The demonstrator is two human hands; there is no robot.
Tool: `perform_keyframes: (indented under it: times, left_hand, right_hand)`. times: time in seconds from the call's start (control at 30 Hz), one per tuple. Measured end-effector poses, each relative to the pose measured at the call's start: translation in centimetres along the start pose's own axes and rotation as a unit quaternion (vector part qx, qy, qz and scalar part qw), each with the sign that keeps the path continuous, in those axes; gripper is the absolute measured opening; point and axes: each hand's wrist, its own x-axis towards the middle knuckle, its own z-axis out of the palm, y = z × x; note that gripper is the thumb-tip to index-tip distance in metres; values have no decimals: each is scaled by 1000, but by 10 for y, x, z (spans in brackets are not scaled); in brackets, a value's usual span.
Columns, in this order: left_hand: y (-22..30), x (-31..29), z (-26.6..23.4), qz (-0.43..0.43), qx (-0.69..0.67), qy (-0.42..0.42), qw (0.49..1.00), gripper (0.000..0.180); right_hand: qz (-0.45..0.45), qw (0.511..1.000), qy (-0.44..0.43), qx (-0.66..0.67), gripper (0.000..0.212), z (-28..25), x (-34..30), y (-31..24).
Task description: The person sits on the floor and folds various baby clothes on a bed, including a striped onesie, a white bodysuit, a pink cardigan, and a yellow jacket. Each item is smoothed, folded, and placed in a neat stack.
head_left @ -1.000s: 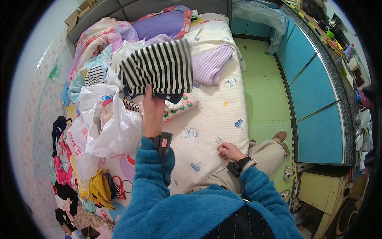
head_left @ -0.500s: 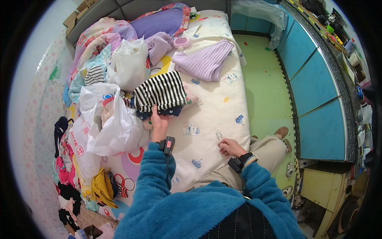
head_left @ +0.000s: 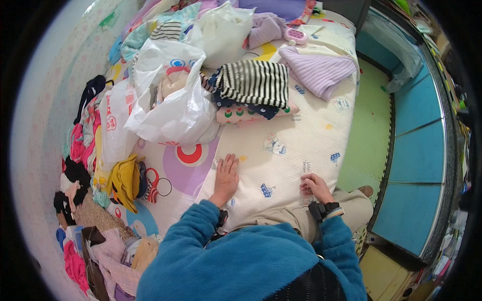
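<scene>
My left hand [head_left: 227, 176] lies palm down on the cream printed mattress cover [head_left: 293, 130], open, with its fingers stretched out and nothing in them. Resting on the cover above my lap, my right hand [head_left: 314, 185] has loosely bent fingers that stand a little apart and hold nothing I can see. Farther up the bed is a folded stack: a black-and-white striped garment [head_left: 256, 83] on top, a dark blue patterned one [head_left: 258, 109] under it, and a pink tulip-print piece [head_left: 231, 115] at the bottom. A folded lilac ribbed garment [head_left: 319, 72] lies to the right.
White plastic bags [head_left: 173, 120] [head_left: 218, 37] stand left of the stack, the nearer one with clothes inside. A mustard garment [head_left: 125, 183] and heaped clothes [head_left: 80, 138] line the left side. A pink device [head_left: 295, 36] lies far back. Blue cabinets [head_left: 419, 150] run along the right.
My left hand has let go of the striped stack and come down flat on the bed nearer me. The right hand stays on the cover. The view has shifted left and downward.
</scene>
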Motion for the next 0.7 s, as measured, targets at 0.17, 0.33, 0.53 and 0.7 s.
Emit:
perform_keyframes:
  times: [0.17, 0.33, 0.53, 0.7]
  left_hand:
    - [0, 5, 4, -24, 2, -12, 1000, 50]
    - [-3, 6, 2, -25, 10, -26, 999, 48]
    - [-8, 6, 3, -27, -39, -52, 998, 55]
    - [-13, 5, 6, -19, -54, -56, 997, 52]
  right_hand:
    - [18, 1000, 19, -11, 19, -1, -3, -2]
    - [15, 998, 44, -32, 19, 0, 1, 3]
    - [-6, 995, 76, -61, 16, 17, 15, -11]
    - [-90, 992, 50, -75, 14, 57, 39, -40]
